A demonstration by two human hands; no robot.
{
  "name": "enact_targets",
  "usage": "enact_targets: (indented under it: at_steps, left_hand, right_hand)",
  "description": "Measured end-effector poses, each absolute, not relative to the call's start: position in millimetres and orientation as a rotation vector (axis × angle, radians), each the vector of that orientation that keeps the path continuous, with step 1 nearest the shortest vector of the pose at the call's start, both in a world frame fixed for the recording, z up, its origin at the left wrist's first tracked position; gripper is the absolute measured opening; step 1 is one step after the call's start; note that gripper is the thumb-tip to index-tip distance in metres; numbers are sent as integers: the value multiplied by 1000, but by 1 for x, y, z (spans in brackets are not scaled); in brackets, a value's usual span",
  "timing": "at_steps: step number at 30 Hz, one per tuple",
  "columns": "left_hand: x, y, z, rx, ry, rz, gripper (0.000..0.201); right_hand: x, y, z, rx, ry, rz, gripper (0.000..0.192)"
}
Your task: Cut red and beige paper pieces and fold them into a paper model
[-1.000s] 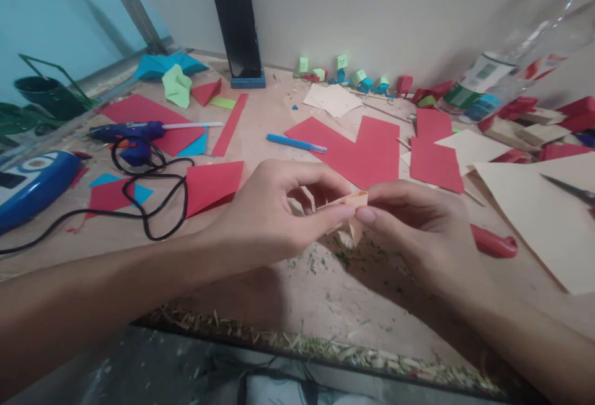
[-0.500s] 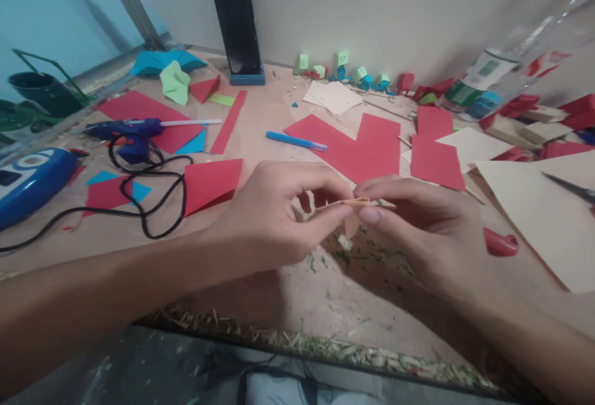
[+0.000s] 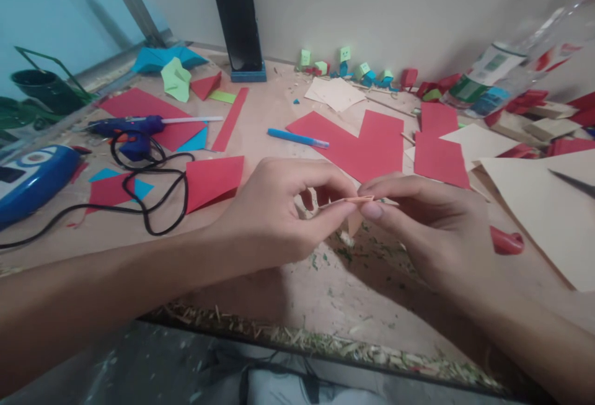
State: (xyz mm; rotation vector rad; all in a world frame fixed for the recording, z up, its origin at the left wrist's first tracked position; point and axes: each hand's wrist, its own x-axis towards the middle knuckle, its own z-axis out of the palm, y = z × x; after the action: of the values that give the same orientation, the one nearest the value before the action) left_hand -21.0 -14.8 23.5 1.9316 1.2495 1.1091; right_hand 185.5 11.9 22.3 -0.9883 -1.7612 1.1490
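Note:
Both hands meet over the middle of the work table (image 3: 279, 293). My left hand (image 3: 274, 213) and my right hand (image 3: 427, 225) pinch a small folded piece of beige paper (image 3: 354, 209) between thumbs and forefingers, just above the table top. The piece lies almost flat at its top edge, and a flap hangs down under the fingers. Green and straw-like scraps litter the table right under it.
Red paper sheets (image 3: 367, 147), a blue pen (image 3: 297, 139), a blue glue gun (image 3: 132, 129) with black cord, a phone on a stand (image 3: 238, 20), small paper figures (image 3: 344, 69) by the wall, beige sheets (image 3: 543, 206), a plastic bottle (image 3: 502, 70), a red curl (image 3: 506, 242).
The beige piece has been pressed flatter between the fingertips; a second ago it stood open as a small loop. The hands stay in place.

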Motion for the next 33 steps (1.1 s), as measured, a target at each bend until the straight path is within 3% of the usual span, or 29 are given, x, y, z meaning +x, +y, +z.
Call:
enact_targets:
  at_steps: [33]
  left_hand:
    - [-20,-15,22,1821,1212,1127,11]
  right_hand:
    - [183,12,23,-980,-1711,1209,6]
